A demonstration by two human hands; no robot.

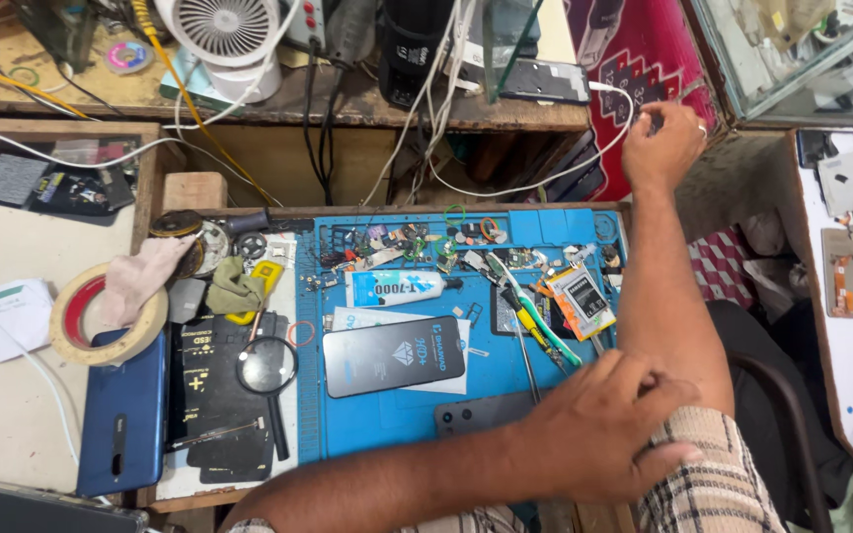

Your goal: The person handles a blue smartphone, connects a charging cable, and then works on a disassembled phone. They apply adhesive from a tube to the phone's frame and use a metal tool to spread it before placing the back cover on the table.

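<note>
Beyond the far right corner of the blue rubber work mat (397, 419), the right hand (661, 146) pinches a thin white cable (535, 185), while the left hand (599, 426), loosely curled and holding nothing, rests at the mat's near right edge beside a dark grey phone (481, 412)

A dark rectangular screen-protector package (394, 355) is lying mid-mat on a white sheet; a white glue tube (402, 288) with a blue label is resting just beyond it; a small orange-edged battery pack (581, 301) is sitting to the right; a red patterned box (634, 69) is standing far right.
</note>
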